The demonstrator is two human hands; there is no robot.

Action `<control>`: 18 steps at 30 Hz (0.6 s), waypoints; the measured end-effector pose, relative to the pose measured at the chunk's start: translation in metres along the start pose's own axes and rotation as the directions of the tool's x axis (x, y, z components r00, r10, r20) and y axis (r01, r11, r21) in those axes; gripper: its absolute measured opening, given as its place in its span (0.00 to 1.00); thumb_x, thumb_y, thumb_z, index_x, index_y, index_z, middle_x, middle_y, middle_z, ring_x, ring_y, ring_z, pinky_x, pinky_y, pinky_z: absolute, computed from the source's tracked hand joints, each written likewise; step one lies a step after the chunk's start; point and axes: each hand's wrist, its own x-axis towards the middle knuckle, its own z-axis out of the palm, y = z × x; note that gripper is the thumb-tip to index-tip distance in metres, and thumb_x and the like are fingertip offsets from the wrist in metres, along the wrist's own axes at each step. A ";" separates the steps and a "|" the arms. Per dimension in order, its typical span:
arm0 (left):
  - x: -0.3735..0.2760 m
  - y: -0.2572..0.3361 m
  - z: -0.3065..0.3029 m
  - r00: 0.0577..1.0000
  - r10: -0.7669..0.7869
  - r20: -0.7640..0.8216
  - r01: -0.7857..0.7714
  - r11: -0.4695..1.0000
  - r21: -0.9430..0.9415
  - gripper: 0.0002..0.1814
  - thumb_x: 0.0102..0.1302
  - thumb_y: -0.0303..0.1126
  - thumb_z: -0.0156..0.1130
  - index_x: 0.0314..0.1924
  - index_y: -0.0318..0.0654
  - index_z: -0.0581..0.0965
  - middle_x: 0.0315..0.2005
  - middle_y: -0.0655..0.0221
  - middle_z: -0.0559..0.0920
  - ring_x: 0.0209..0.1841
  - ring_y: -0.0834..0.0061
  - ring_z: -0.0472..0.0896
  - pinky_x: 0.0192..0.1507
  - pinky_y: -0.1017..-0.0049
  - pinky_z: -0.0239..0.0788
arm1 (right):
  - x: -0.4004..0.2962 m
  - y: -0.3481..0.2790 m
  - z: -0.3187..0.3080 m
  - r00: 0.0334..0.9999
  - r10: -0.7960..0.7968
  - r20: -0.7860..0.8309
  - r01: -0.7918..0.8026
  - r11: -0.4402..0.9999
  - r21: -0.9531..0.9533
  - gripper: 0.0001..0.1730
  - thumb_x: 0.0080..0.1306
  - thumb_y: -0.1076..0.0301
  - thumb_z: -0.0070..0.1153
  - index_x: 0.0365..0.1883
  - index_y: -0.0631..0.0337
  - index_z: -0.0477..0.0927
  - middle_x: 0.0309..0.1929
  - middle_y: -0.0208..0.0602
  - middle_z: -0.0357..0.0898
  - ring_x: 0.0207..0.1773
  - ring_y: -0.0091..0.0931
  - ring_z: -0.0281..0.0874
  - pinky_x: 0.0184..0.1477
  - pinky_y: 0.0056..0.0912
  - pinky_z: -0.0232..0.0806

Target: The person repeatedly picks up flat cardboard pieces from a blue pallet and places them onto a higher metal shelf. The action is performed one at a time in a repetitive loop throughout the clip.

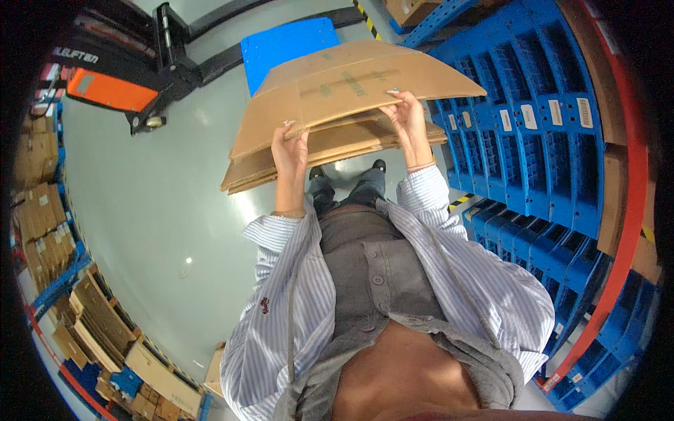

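Note:
Both of my hands grip the near edge of a large flattened cardboard box [337, 87], its top face bearing green print. My left hand [290, 150] pinches the edge left of the middle, thumb and fingers on either side. Farther right, my right hand [406, 121] holds the same edge. Under this sheet lie several more flattened cardboard boxes [347, 139] in a stack, their layered edges showing below my hands. What supports the stack is hidden. Just beyond the cardboard, a blue panel [289, 44] shows behind its far edge.
A black and orange lift truck [110, 92] stands at the far left, its dark forks reaching towards the blue panel. Blue bins [518, 121] fill the racking on my right, edged by a red beam [626, 226]. Shelves with cardboard cartons [45, 210] line the left. Grey floor [152, 210] lies between.

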 end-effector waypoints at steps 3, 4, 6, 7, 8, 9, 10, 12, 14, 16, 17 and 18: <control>-0.017 -0.008 0.027 1.000 0.009 -0.003 -0.009 0.997 0.081 0.16 0.55 0.23 0.48 0.45 0.32 0.64 0.43 0.63 0.69 0.51 0.67 0.66 0.59 0.64 0.54 | -0.011 -0.020 -0.002 0.995 -0.091 0.037 0.088 0.993 0.077 0.13 0.55 0.76 0.45 0.40 0.68 0.67 0.39 0.43 0.72 0.40 0.34 0.75 0.40 0.36 0.74; -0.023 -0.009 0.038 0.999 0.024 0.025 -0.026 0.996 0.090 0.16 0.55 0.23 0.48 0.45 0.32 0.64 0.43 0.64 0.69 0.50 0.68 0.67 0.58 0.65 0.54 | -0.015 -0.026 -0.002 0.993 -0.116 0.035 0.113 0.990 0.086 0.13 0.55 0.76 0.45 0.40 0.68 0.67 0.39 0.42 0.72 0.40 0.33 0.75 0.39 0.35 0.74; -0.032 -0.011 0.056 0.994 0.064 0.085 -0.073 0.992 0.104 0.16 0.55 0.23 0.48 0.45 0.31 0.64 0.43 0.65 0.69 0.49 0.69 0.67 0.57 0.68 0.55 | -0.022 -0.040 -0.003 0.986 -0.164 0.041 0.159 0.981 0.109 0.12 0.55 0.76 0.45 0.39 0.66 0.68 0.40 0.42 0.72 0.40 0.32 0.75 0.38 0.33 0.74; -0.035 -0.013 0.061 0.992 0.082 0.094 -0.092 0.990 0.105 0.14 0.56 0.24 0.49 0.44 0.30 0.66 0.42 0.65 0.70 0.48 0.71 0.67 0.56 0.69 0.56 | -0.028 -0.050 -0.003 0.982 -0.169 0.081 0.163 0.983 0.081 0.11 0.55 0.75 0.46 0.38 0.66 0.69 0.40 0.41 0.72 0.43 0.31 0.73 0.41 0.34 0.72; -0.036 -0.013 0.065 0.990 0.096 0.106 -0.110 0.984 0.137 0.13 0.56 0.25 0.49 0.43 0.30 0.67 0.41 0.65 0.70 0.48 0.71 0.67 0.56 0.69 0.56 | -0.032 -0.057 -0.003 0.982 -0.177 0.062 0.168 0.978 0.122 0.12 0.55 0.75 0.46 0.39 0.66 0.69 0.41 0.40 0.72 0.44 0.31 0.73 0.42 0.35 0.71; -0.039 -0.014 0.066 0.987 0.112 0.119 -0.131 0.977 0.167 0.12 0.56 0.25 0.50 0.42 0.30 0.68 0.41 0.66 0.71 0.48 0.71 0.67 0.56 0.68 0.56 | -0.036 -0.061 -0.004 0.982 -0.183 0.044 0.174 0.971 0.162 0.12 0.55 0.75 0.46 0.39 0.67 0.69 0.41 0.40 0.72 0.45 0.31 0.72 0.43 0.36 0.70; -0.042 -0.015 0.071 0.982 0.130 0.139 -0.156 0.969 0.190 0.12 0.57 0.26 0.50 0.41 0.30 0.69 0.41 0.66 0.71 0.48 0.72 0.67 0.55 0.68 0.56 | -0.039 -0.067 -0.004 0.980 -0.194 0.035 0.183 0.962 0.201 0.12 0.55 0.75 0.46 0.39 0.67 0.69 0.41 0.40 0.72 0.45 0.30 0.71 0.44 0.37 0.68; -0.055 -0.015 0.095 0.981 0.128 0.146 -0.156 0.967 0.199 0.10 0.57 0.28 0.51 0.38 0.30 0.71 0.40 0.65 0.72 0.47 0.73 0.68 0.55 0.68 0.56 | -0.049 -0.082 0.005 0.963 -0.271 0.011 0.258 0.929 0.266 0.13 0.54 0.75 0.47 0.39 0.67 0.70 0.41 0.40 0.72 0.46 0.30 0.70 0.46 0.37 0.66; -0.069 -0.010 0.109 0.946 0.125 0.300 -0.201 0.950 0.238 0.10 0.57 0.28 0.51 0.38 0.30 0.71 0.40 0.65 0.72 0.47 0.73 0.68 0.55 0.68 0.57 | -0.068 -0.102 0.025 0.932 -0.357 0.068 0.325 0.901 0.286 0.11 0.53 0.75 0.48 0.36 0.67 0.72 0.40 0.40 0.73 0.46 0.30 0.70 0.45 0.35 0.66; -0.081 -0.006 0.128 0.942 0.135 0.306 -0.211 0.950 0.231 0.11 0.57 0.28 0.51 0.39 0.29 0.71 0.40 0.64 0.73 0.46 0.73 0.69 0.53 0.68 0.58 | -0.065 -0.111 0.025 0.914 -0.395 0.090 0.344 0.874 0.342 0.09 0.53 0.76 0.47 0.33 0.68 0.73 0.38 0.41 0.74 0.44 0.30 0.72 0.46 0.33 0.66; -0.085 -0.004 0.133 0.933 0.148 0.327 -0.231 0.945 0.232 0.11 0.57 0.28 0.50 0.39 0.29 0.71 0.40 0.64 0.73 0.46 0.73 0.69 0.53 0.68 0.58 | -0.065 -0.117 0.025 0.918 -0.387 0.085 0.333 0.870 0.362 0.07 0.53 0.76 0.46 0.30 0.69 0.74 0.37 0.41 0.75 0.42 0.31 0.73 0.47 0.33 0.66; -0.087 -0.001 0.139 0.924 0.160 0.347 -0.250 0.940 0.232 0.12 0.57 0.28 0.50 0.39 0.29 0.71 0.39 0.64 0.74 0.46 0.72 0.69 0.53 0.69 0.58 | -0.062 -0.126 0.028 0.904 -0.412 0.118 0.345 0.863 0.368 0.08 0.53 0.77 0.46 0.31 0.69 0.74 0.38 0.41 0.75 0.41 0.31 0.74 0.47 0.33 0.66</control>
